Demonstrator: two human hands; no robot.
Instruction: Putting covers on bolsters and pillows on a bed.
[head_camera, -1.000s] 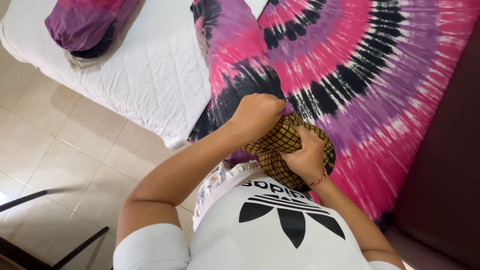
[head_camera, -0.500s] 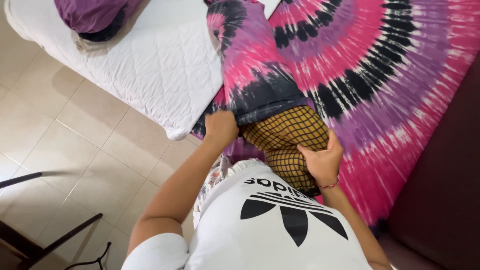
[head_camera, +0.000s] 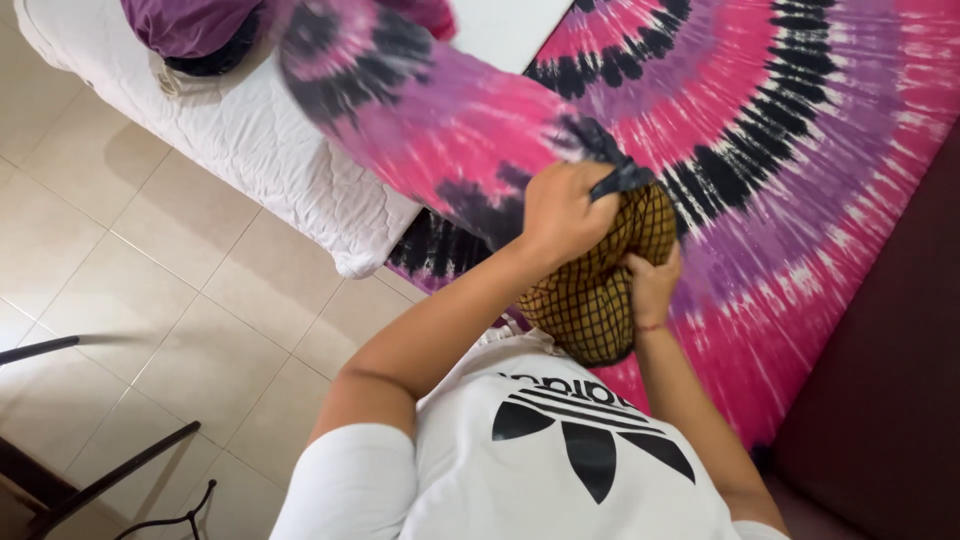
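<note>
The bed (head_camera: 250, 150) fills the upper part of the view, its white quilted mattress bare on the left side, so the cover has not reached that part. A large tie-dye sheet (head_camera: 800, 150) in pink, purple and black lies spread flat over the right side of the bed and hangs over its near edge. One long flap of it rises off the mattress and arcs up toward the top left, blurred, because its near end is gathered in the person's left hand.

A purple pillow (head_camera: 190, 25) sits at the far left corner of the bed, well away from the lifted cloth.

Against the near edge of the bed, just in front of the person's white shirt, is a yellow-and-black checked cushion (head_camera: 600, 290). It stands upright between the two hands, which bracket it so that it is steadied from both sides.

The left hand (head_camera: 565, 215) is at the top of the cushion, its grip pressed together into a fist around a dark bunched end of the tie-dye sheet. The right hand (head_camera: 652, 285) is lower, on the cushion's right side, fingers curled against the checked fabric; whether that grip pinches the cloth or only presses on it, I cannot tell.

Dark metal legs of some furniture (head_camera: 100, 480) show on the tiled floor at lower left.
</note>
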